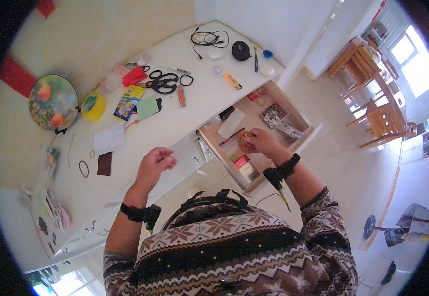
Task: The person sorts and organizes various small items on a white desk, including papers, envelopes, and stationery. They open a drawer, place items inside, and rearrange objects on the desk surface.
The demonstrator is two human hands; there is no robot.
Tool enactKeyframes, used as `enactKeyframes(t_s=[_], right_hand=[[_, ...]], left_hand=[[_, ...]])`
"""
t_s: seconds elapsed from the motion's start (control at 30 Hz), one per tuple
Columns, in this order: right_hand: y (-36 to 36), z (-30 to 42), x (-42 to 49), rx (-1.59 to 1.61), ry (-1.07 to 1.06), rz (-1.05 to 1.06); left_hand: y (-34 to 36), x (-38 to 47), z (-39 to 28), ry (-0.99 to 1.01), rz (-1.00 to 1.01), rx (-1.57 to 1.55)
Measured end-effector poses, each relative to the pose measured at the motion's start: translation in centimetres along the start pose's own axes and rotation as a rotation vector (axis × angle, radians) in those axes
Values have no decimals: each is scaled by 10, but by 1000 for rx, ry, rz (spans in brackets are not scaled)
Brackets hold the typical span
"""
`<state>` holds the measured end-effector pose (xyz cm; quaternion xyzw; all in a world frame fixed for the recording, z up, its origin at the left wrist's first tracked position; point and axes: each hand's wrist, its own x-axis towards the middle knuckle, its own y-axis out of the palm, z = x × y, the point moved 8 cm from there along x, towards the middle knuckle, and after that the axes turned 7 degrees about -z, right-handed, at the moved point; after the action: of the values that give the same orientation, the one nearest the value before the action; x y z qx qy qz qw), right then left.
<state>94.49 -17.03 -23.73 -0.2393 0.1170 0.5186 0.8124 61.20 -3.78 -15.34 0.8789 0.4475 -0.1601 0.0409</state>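
My right hand [256, 140] is over an open wooden drawer [222, 162], its fingers closed on a small brownish-orange thing [245, 142] that I cannot name for certain. Near that hand in the drawer lie a red-and-dark pen [232, 137], a white rectangular piece [232, 123] and a box with red and white parts [247, 169]. Farther right, a tray of coins [272, 115] sits beside a clear plastic container [292, 127]. My left hand [158, 162] hangs before the white desk's front edge, fingers loosely curled, holding nothing that I can see.
On the white desk [151, 125] lie black-handled scissors [164, 83], a yellow tape roll [93, 106], an orange box cutter [232, 80], a green notepad [149, 107], a black cable [209, 39] and a round black case [241, 50]. A round mirror [53, 103] stands left. Wooden chairs [379, 120] stand at the right.
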Motion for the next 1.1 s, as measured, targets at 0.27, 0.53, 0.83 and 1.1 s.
enactKeyframes(t_s=[0.27,0.53,0.83,1.1], right_hand=[[44,-34,55,-441,-518,313],[59,12,38,-541,-234,372],[28,126,15,464,-51,351],[46,136,73,721,-174,231]], left_hand=[[-65,-54,41,18,-27,200],[-89,-96,96,60,-7,641],[-67,-80,98,252,19,935],[-66,-70,95,192,-39,787]])
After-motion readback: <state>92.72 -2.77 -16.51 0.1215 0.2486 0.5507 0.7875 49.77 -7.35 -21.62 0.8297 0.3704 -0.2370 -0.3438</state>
